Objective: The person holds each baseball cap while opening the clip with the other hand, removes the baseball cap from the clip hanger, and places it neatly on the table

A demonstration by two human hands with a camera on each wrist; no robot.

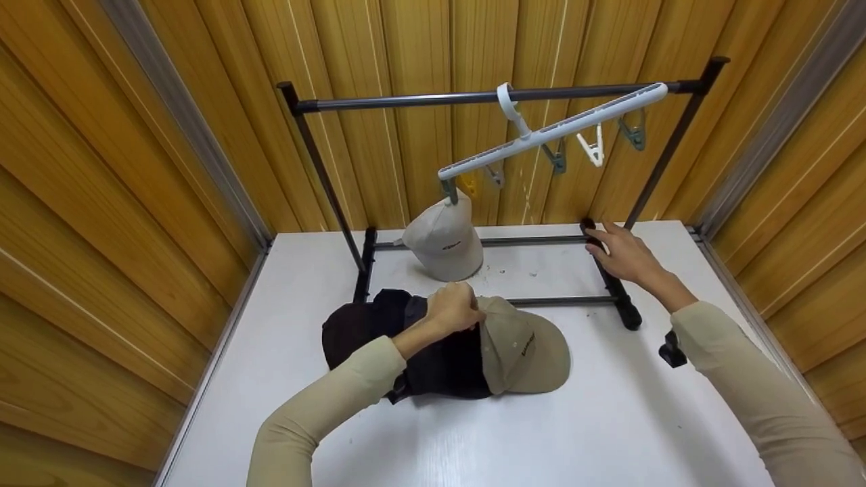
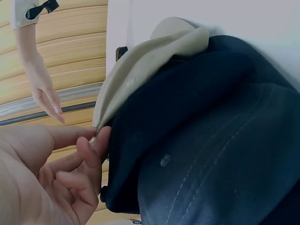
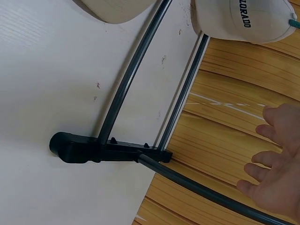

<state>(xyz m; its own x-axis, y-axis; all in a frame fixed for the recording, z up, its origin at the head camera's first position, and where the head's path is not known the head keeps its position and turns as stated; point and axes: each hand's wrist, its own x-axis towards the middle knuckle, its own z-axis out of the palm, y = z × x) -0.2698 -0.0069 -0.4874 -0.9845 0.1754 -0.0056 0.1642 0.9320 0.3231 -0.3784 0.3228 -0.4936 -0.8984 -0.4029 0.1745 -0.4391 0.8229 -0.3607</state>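
Note:
My left hand [image 1: 450, 310] pinches the edge of a beige cap [image 1: 528, 348] between thumb and fingertips, also visible in the left wrist view. That cap lies against several dark caps [image 1: 355, 331], the nearest one navy [image 2: 225, 140], stacked sideways on the white table. My right hand [image 1: 626, 253] hovers by the right side of the rack, fingers spread and holding nothing. Behind the stack, a white cap [image 1: 443, 240] with small lettering hangs from a clip at the low left end of a tilted white hanger [image 1: 561, 128].
The hanger hooks over the top bar [image 1: 406, 101] of a dark metal rack. Several other clips, including a white one [image 1: 593, 146], dangle from it. A small black object [image 1: 672, 350] shows beside the right sleeve. Wood-patterned walls [image 1: 419, 40] enclose the white table [image 1: 284, 284].

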